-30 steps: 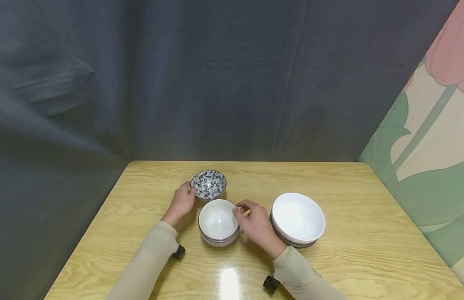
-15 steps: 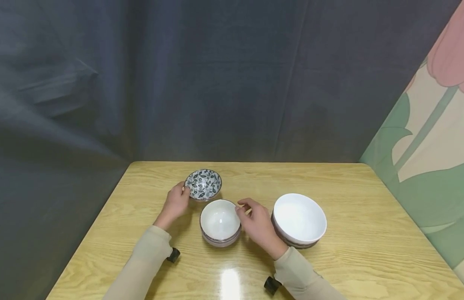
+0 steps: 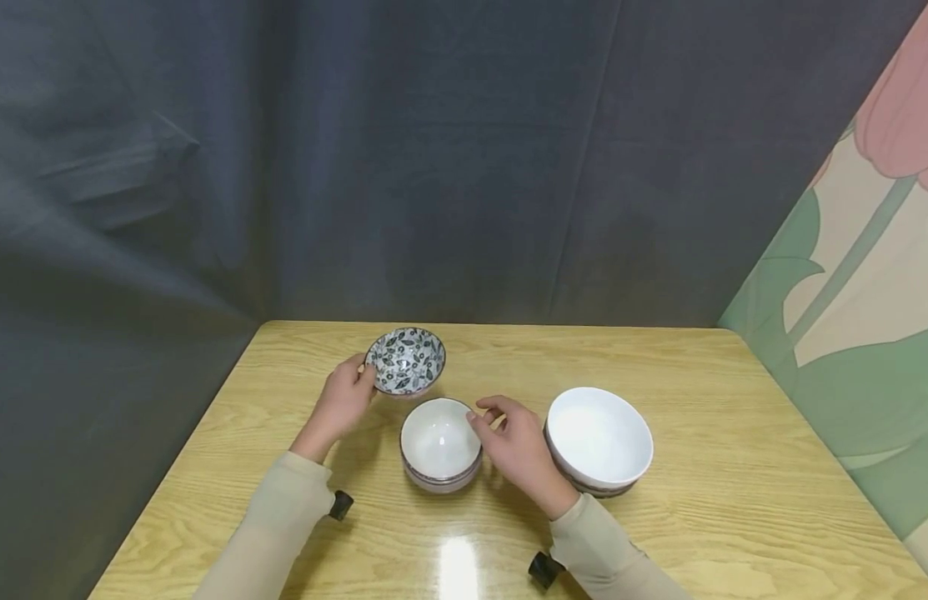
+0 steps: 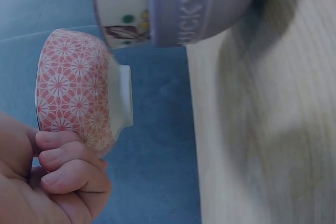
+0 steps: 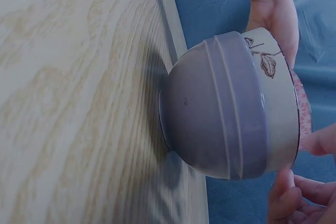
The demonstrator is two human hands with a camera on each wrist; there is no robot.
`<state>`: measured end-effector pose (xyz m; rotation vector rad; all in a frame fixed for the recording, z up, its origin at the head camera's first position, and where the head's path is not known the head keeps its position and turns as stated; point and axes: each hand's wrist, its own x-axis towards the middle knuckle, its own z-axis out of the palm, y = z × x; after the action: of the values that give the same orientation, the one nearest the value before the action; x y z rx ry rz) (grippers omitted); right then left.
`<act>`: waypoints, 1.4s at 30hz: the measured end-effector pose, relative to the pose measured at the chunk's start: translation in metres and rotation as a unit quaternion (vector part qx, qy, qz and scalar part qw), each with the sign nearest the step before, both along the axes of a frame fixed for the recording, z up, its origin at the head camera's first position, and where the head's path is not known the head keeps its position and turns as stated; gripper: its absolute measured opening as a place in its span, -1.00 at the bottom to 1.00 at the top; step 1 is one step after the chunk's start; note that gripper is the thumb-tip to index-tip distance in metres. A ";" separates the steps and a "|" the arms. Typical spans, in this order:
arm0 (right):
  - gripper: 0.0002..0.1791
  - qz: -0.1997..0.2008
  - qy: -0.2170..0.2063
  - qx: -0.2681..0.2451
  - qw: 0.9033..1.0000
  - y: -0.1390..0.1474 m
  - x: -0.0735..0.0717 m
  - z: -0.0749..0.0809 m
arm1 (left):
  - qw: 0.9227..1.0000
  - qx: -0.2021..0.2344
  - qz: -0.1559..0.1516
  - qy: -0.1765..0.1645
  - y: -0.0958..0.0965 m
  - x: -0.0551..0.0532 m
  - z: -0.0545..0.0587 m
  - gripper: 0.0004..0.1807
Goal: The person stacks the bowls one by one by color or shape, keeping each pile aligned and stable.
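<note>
My left hand (image 3: 345, 395) grips the rim of a small bowl (image 3: 406, 361), held above the table behind the middle bowl. Dark leaves and flowers pattern its inside; in the left wrist view its outside is pink with white blossoms, above a white foot. At the table's middle stands a bowl (image 3: 441, 437), white inside. Its outside (image 5: 220, 103) is lavender with raised ridges and lettering, under a cream band with a leaf drawing. With thumb and fingers, my right hand (image 3: 514, 446) pinches this bowl's right rim. The small bowl is mostly hidden in the right wrist view.
A larger white bowl (image 3: 600, 437) with a darker underside stands to the right of my right hand. The wooden table (image 3: 734, 467) ends at a dark curtain (image 3: 464, 167) behind. A flower-patterned wall hanging (image 3: 869, 292) borders the right side.
My left hand has moved leftward with the small bowl, then raised it slightly. My right hand and the other two bowls stay nearly in place.
</note>
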<state>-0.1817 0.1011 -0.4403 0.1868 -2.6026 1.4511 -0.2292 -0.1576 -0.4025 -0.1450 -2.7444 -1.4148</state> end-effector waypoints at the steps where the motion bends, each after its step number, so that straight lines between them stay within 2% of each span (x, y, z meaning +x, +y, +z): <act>1: -0.67 0.002 0.005 0.002 1.000 0.000 0.000 0.000 | 1.000 0.001 -0.002 0.000 0.000 0.001 0.002 -0.54; 12: -0.68 0.004 0.006 -0.007 1.000 0.002 -0.002 0.002 | 1.000 0.001 -0.011 0.009 0.010 0.014 0.009 -0.56; 23: -0.69 0.014 0.014 -0.030 0.999 0.004 -0.002 0.006 | 0.999 0.017 -0.034 -0.009 0.009 0.029 0.011 -0.55; 34: -0.65 0.063 0.002 -0.032 0.997 0.011 -0.002 0.012 | 0.999 0.014 -0.051 -0.012 0.012 0.038 0.008 -0.59; 42: -0.58 0.089 -0.008 -0.053 0.995 0.013 0.003 0.019 | 0.997 0.022 -0.071 -0.008 0.015 0.043 0.008 -0.57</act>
<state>-0.1790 0.1139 -0.4217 0.4051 -2.5684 1.6501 -0.1862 -0.1425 -0.3944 -0.3347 -2.7626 -1.5144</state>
